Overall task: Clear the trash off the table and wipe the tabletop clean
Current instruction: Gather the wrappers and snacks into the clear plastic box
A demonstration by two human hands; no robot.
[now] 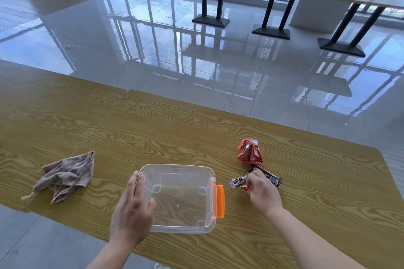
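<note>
A clear plastic box (pixel 179 199) with an orange latch stands empty on the wooden table (pixel 306 181). My left hand (pixel 131 209) grips the box's left rim, thumb inside the box. To the right of the box my right hand (pixel 262 192) pinches a dark crumpled snack wrapper (pixel 237 181) that lies on the table. Just beyond it sits a red crumpled wrapper (pixel 250 152), untouched. A brown-grey cloth (pixel 65 176) lies bunched on the table to the left of the box.
The table's near edge runs just under my forearms, with grey floor (pixel 43 242) below at the left. Beyond the far edge is glossy tiled floor. Other long tables on black pedestal legs (pixel 211 19) stand by the windows.
</note>
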